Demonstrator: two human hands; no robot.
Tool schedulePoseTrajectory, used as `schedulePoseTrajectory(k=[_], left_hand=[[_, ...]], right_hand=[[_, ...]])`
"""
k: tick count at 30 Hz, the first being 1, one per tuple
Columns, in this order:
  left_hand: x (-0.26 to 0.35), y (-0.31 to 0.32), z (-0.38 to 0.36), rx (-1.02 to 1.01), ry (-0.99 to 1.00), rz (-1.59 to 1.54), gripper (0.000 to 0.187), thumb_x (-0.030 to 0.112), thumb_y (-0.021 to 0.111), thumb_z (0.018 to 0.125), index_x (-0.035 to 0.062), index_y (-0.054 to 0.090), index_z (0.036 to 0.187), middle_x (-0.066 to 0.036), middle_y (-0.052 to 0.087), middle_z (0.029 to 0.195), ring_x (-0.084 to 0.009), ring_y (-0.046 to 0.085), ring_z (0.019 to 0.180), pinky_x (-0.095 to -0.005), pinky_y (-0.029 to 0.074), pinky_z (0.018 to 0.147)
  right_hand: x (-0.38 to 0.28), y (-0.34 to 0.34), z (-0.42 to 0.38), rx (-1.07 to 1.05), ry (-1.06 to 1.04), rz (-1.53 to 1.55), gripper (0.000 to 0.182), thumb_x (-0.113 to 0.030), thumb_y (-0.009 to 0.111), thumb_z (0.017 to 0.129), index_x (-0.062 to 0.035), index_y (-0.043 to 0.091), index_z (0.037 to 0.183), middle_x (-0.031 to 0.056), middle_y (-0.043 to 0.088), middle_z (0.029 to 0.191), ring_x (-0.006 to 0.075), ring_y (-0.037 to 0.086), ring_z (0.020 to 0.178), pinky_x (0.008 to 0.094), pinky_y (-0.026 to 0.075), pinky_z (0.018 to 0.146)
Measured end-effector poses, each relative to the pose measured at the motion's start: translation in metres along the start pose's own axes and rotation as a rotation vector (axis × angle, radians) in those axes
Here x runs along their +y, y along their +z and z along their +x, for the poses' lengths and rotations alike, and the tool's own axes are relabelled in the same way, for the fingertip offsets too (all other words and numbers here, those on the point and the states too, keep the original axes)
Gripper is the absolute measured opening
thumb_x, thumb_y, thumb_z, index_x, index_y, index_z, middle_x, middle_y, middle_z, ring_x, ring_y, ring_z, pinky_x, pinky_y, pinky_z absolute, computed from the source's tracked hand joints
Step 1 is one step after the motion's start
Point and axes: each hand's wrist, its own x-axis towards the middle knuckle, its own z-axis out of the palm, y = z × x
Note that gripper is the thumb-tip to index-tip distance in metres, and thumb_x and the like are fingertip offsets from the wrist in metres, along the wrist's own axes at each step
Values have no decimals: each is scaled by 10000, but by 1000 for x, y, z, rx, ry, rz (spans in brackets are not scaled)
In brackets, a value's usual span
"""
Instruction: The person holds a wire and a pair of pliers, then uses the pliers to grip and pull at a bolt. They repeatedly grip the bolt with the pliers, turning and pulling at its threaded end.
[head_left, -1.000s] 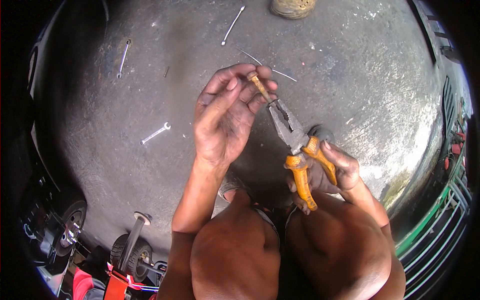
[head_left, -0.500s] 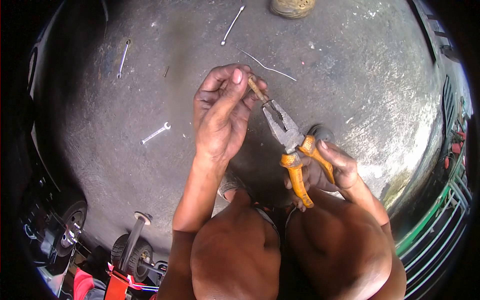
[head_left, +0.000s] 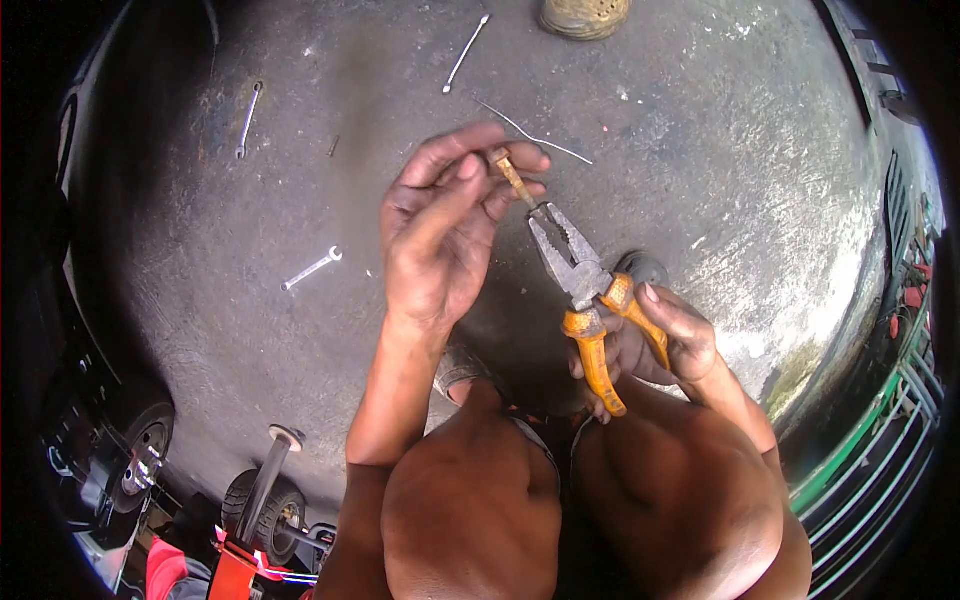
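A rusty bolt [head_left: 514, 178] is clamped by its lower end in the jaw tips of the pliers [head_left: 573, 262], its head tilted up and to the left. My right hand [head_left: 660, 340] is closed on the yellow handles. My left hand [head_left: 440, 215] is around the bolt's head, palm up, with the thumb apart from the bolt and the fingers spread behind it. Whether a fingertip touches the bolt cannot be told.
On the concrete floor [head_left: 250, 330] lie one wrench [head_left: 466, 55] at the top, another [head_left: 249, 120] at upper left, a third [head_left: 312, 269] at left, a bent wire [head_left: 535, 136] and a small bolt [head_left: 333, 145]. A worn shoe [head_left: 585, 17] is at the top; wheels [head_left: 275, 515] stand at lower left.
My left thumb and fingers have loosened from the bolt and moved slightly apart, showing its head. The pliers have shifted very slightly; my right hand keeps its hold.
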Motion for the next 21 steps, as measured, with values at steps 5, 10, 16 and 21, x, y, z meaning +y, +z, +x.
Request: schedulePoseTrajectory(k=[5,10,16,21], left_hand=[[-6,-15,3,-5,0,-42,166,70,663,985,18,669,1143,-143,715,1098,-258,695,1006,-367,547,874],[-5,-20,2,-27,30,74,162,69,659,987,4,670,1136,-133,718,1089,-255,696,1002,-367,544,879],[2,-14,4,-68,-9,0,206,63,614,1001,-31,648,1181,-179,704,1106,-267,689,1022,-376,535,897],[-4,-26,5,-124,25,253,389,221,567,1029,-32,555,1324,-210,651,1206,-323,650,1086,-442,513,941]], right_hand=[[-2,2,2,22,8,-67,691,-539,338,1072,47,410,1429,272,636,1182,427,717,921,525,597,813],[0,-1,2,38,1,-62,673,-534,340,1074,35,415,1426,262,636,1191,419,720,925,520,599,813],[-1,-2,3,15,0,-50,665,-524,342,1077,33,412,1433,256,638,1194,415,721,924,520,601,815],[0,-2,5,49,-10,-41,682,-533,355,1071,33,405,1448,264,631,1213,419,719,924,524,601,815]])
